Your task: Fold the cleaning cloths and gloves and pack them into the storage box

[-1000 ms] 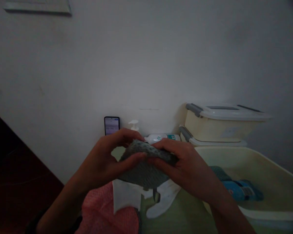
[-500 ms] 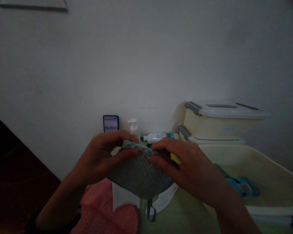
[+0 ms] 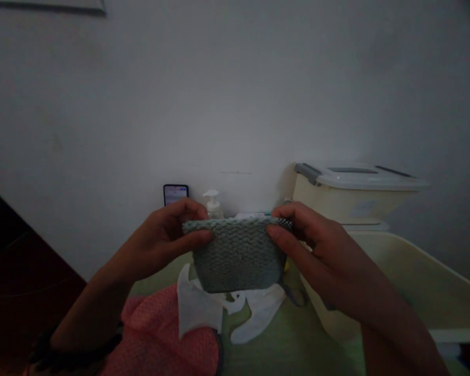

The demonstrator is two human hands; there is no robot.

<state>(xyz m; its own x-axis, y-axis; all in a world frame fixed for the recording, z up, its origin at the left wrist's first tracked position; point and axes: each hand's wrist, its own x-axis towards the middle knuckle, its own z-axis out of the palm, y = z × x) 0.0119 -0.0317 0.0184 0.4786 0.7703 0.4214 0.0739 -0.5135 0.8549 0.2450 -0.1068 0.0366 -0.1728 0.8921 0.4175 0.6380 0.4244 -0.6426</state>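
Observation:
I hold a small grey-green knitted pouch (image 3: 237, 256) up in front of me, stretched flat between both hands. My left hand (image 3: 162, 240) pinches its upper left corner with thumb and fingers closed. My right hand (image 3: 311, 245) pinches the upper right corner, where a checkered tab shows. A thin strap (image 3: 295, 297) hangs from the pouch's lower right. Below the pouch lie a white cloth (image 3: 203, 310) and a pink garment (image 3: 168, 339) on a green surface (image 3: 290, 347).
A phone (image 3: 175, 194) leans on the white wall, with a pump bottle (image 3: 213, 203) beside it. A cream lidded box (image 3: 356, 196) sits at the right, stacked on another. A large cream tub (image 3: 419, 282) lies in front of it. Dark wood (image 3: 19, 292) fills the left.
The pouch was bunched and rounded between my hands; now it is pulled out flat and raised. My hands moved apart to its top corners.

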